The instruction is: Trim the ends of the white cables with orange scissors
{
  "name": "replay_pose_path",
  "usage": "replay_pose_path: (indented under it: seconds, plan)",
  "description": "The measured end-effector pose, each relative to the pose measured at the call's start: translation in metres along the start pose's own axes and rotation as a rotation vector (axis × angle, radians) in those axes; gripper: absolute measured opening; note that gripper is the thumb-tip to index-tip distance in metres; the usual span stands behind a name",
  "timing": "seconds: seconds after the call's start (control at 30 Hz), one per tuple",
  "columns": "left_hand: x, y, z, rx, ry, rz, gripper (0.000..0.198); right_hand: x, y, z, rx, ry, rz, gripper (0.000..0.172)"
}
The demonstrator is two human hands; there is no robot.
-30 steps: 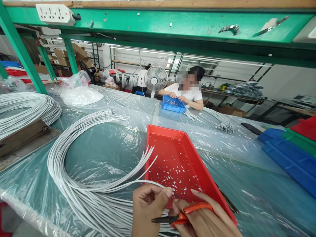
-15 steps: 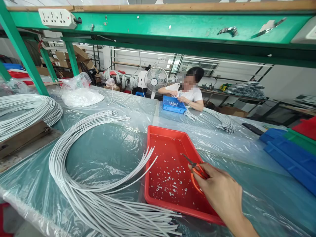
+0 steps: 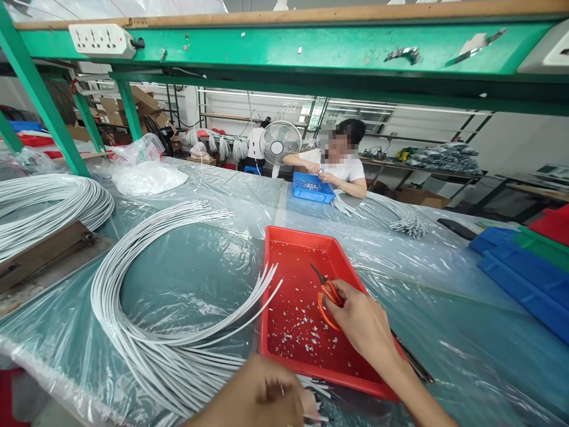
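My right hand [image 3: 362, 317] is closed round a pair of scissors with orange handles [image 3: 329, 302], their dark pointed blades angled to the upper left over the red tray [image 3: 284, 232]. Small pale scraps [image 3: 306, 326] are scattered on the tray's floor. At the bottom edge my left hand [image 3: 262, 394] is blurred by motion, over the lower ends of a bundle of white cables [image 3: 111, 302]; whether its fingers hold anything does not show. The bundle curves in a loop left of the tray, with several cable ends resting over the tray's left rim.
Right of the tray lies a thin dark metal tool [image 3: 413, 357]. Another white cable coil [image 3: 89, 196] and a metal bracket [image 3: 44, 252] are at left. Across the table a person works over a blue tray [image 3: 306, 196]. Stacked bins [image 3: 524, 279] stand at right, below a green shelf beam [image 3: 275, 50].
My left hand has come into view at the bottom, over the cable ends. My right hand has moved left and slightly up with the scissors, uncovering the thin dark tool beside the tray.
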State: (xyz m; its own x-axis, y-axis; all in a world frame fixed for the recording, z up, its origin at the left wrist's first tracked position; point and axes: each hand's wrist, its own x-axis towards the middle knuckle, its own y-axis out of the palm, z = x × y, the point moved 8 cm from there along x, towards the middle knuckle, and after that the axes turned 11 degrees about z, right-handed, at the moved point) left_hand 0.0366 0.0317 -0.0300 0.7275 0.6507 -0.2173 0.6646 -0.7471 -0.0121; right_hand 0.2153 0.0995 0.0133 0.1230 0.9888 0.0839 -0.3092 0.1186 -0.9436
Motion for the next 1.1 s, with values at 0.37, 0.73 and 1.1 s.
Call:
replay_pose_path:
  seconds: [0.37, 0.73, 1.1]
  plan:
    - [0.030, -0.051, -0.056, 0.843, 0.154, -0.435, 0.029, 0.008, 0.029, 0.026, 0.678, -0.130, 0.210, 0.035]
    - [0.032, -0.022, -0.006, -0.537, 0.103, -0.192, 0.032, 0.026, 0.027, 0.068, 0.897, -0.248, 0.243, 0.031]
    - [0.016, 0.006, 0.008, -1.187, 0.235, -0.233, 0.010, -0.095, -0.032, 0.082, 0.355, -0.759, -0.222, 0.020]
